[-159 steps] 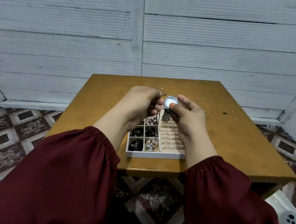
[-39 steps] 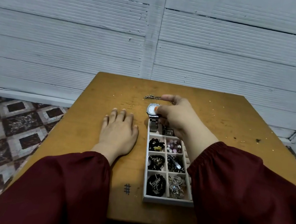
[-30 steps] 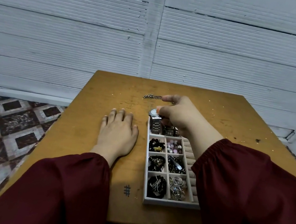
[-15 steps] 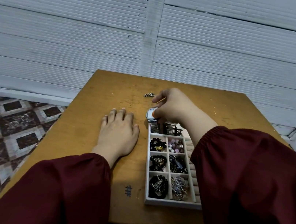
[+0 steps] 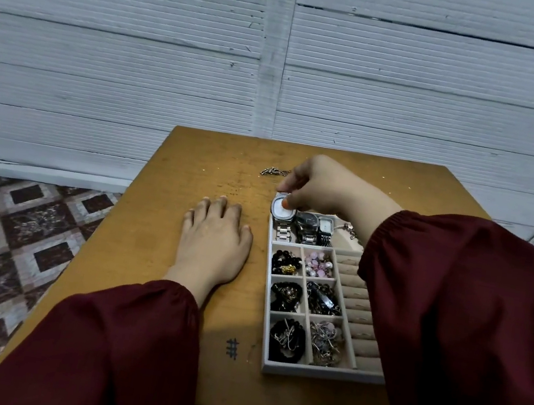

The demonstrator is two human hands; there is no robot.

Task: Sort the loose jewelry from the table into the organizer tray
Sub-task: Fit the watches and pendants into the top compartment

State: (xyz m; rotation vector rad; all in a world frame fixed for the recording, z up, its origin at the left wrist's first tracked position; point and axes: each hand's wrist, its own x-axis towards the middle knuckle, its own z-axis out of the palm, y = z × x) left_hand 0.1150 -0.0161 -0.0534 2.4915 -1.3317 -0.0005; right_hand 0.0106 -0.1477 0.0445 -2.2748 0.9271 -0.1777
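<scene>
Head view, the only one. The right hand (image 5: 323,190) reaches across the organizer tray (image 5: 320,372), fingers curled, thumb and forefinger pinching the case of a white-faced watch (image 5: 282,211). The watch lies at the tray's far left corner, its band trailing toward the wearer inside the long far compartment. In my judgement it is being seated there beside its kind. Just right of the grip, in the same compartment, are two darker watches (image 5: 307,225). Nearer the wearer than the grip, six small cells hold dark bead bracelets (image 5: 286,262), pink beads (image 5: 318,265) and tangled silver pieces (image 5: 324,344). Ring rolls (image 5: 357,306) run along the right, partly hidden by the sleeve. Beyond the grip a loose chain (image 5: 273,171) lies on the table (image 5: 216,160), unsorted. The left hand (image 5: 214,246) rests flat, fingers straight, left of the grip, holding nothing, likely for steadiness
</scene>
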